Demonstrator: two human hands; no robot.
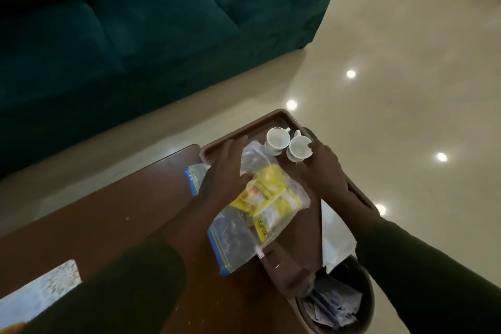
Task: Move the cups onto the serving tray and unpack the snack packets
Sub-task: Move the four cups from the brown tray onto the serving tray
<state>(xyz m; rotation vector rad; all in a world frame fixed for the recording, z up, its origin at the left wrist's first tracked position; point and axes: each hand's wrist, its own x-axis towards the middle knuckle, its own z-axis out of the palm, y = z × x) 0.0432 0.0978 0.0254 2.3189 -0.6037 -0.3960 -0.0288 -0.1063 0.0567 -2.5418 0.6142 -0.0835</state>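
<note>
Fig.: unpacking stage, head view. My left hand (pixel 225 168) lies across the clear zip-seal plastic bag w/ blue closure strip (pixel 244 225), fingers spread and thumb pressed on its upper film. I read this as pinning the bag flat so it won't slide; whether the fingers actually pinch the film I cannot tell. Inside the bag sit the yellow printed snack packets (pixel 271 195), still enclosed, i.e. not yet unpacked. My right hand (pixel 324 168) rests at the tray's right side, fingertips touching the nearer of the two small white ceramic cups (pixel 298 148); a full grasp isn't visible, prob. a steadying or nudging contact. Both cups stand upright, side by side, at the far end of the brown rectangular plastic serving tray (pixel 217 145), leaving its near part free for the bag. The tray rests on the dark wooden table (pixel 122 198), its right part overhanging the edge, above a round dark waste bin (pixel 366 304) on the floor, handy for wrappers.
</note>
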